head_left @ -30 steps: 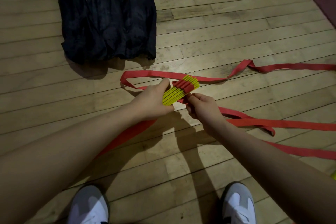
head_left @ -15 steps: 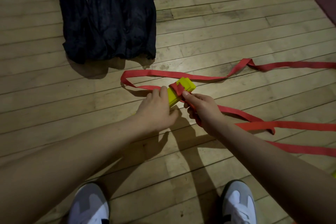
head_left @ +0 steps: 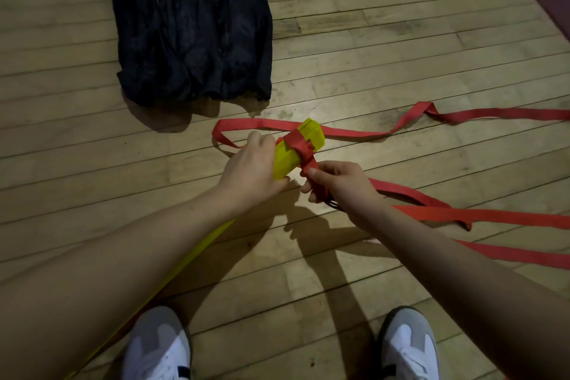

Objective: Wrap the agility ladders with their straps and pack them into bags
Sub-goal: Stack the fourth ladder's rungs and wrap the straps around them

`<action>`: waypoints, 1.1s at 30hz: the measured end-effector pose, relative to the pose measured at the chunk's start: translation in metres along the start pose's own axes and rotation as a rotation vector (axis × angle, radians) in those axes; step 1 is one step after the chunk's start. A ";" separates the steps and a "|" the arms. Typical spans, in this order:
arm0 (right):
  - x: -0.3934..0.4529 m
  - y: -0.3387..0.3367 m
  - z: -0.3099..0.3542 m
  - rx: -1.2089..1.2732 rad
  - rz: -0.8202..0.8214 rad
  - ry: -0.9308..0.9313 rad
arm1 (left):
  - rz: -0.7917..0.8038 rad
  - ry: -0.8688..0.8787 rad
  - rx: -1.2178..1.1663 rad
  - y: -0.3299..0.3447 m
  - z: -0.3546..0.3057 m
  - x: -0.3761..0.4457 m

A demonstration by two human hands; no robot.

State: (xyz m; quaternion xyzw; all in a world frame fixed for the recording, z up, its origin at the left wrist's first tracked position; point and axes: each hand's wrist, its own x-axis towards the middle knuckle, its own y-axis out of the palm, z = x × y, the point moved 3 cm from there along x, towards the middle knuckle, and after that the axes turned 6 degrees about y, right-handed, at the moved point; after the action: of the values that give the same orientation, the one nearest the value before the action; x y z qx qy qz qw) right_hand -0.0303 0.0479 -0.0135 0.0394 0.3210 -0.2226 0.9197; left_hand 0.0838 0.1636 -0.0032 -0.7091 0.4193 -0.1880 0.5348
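A pale wooden plank floor (head_left: 401, 40) carries everything. Two dark, crumpled bags (head_left: 191, 25) lie flat side by side on the boards. Just beyond the bags' near ends and off to their right, loose runs of red strap (head_left: 493, 114) trail over the planks. Well below the bags, nearest the viewer, two white and grey shoes (head_left: 157, 345) stand on the floor, apart from each other.
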 end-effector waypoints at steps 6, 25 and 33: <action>-0.004 0.014 0.009 -0.049 -0.034 -0.111 | -0.057 -0.096 0.024 0.000 0.003 0.002; -0.011 0.017 0.011 -0.017 0.048 -0.012 | 0.015 -0.010 0.110 -0.009 0.013 -0.004; -0.013 0.018 0.008 0.037 0.016 -0.015 | 0.016 -0.159 -0.150 -0.007 0.020 0.004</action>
State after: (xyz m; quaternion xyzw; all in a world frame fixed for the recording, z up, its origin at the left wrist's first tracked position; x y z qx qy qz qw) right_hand -0.0272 0.0676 -0.0006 0.0573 0.3098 -0.2211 0.9229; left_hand 0.1030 0.1733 -0.0042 -0.7563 0.3941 -0.0947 0.5136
